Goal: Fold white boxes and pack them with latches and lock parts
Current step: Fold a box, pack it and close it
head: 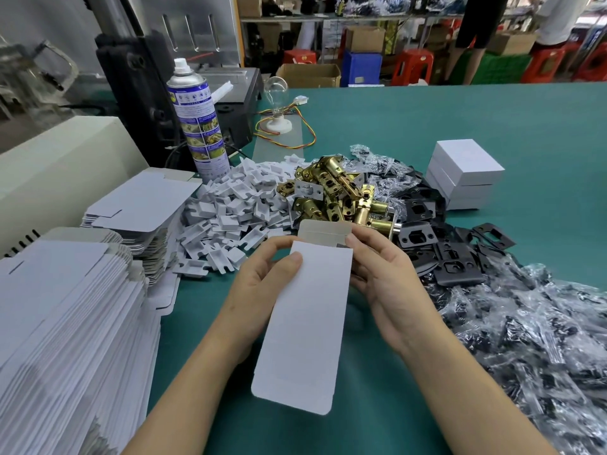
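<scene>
Seen from the head camera, a flat white cardboard box [305,323] is held up over the green table [427,110], just in front of a pile of shiny gold metal latches [338,192]. The left hand [262,290] pinches its left edge, thumb on the front and fingers behind. The right hand [387,284] pinches the top right corner the same way. Flat black metal plates [437,244] lie to the right.

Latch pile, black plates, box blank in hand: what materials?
Latches: metal, probably yellow-plated steel or brass, given the shiny gold glare. Black plates: likely stamped metal, matte black coating; flat with punched holes. Box blank: thin paperboard, smooth white outside, greyish uncoated inside showing on the top flap.
</scene>
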### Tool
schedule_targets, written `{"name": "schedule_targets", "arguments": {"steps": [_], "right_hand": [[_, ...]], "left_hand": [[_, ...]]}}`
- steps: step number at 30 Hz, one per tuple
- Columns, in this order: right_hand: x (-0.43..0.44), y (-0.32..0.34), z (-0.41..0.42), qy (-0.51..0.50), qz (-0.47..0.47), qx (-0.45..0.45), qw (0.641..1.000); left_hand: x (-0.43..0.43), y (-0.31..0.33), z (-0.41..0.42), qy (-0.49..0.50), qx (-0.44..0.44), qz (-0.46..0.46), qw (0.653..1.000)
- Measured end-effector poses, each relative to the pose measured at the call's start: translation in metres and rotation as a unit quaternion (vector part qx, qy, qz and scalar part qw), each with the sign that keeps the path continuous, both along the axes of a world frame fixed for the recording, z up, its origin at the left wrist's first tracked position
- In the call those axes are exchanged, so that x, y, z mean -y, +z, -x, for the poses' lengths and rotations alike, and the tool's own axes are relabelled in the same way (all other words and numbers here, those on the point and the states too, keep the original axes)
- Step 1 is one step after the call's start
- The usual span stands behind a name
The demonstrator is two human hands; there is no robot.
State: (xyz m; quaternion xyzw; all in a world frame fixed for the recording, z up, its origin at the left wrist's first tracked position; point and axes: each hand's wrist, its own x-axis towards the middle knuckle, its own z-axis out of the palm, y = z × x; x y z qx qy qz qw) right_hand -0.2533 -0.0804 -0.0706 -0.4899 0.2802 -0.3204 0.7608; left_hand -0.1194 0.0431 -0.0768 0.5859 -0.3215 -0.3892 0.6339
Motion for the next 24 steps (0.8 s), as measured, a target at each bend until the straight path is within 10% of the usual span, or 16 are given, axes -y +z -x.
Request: {"name": "schedule_targets", "arguments": {"steps": [24], "right_hand": [[-0.003,0.001,-0.002,0.007,0.082,-0.035,0.996]], "left_hand": [[0.002,-0.008,0.002,0.062,0.134,0.034,0.988]]}}
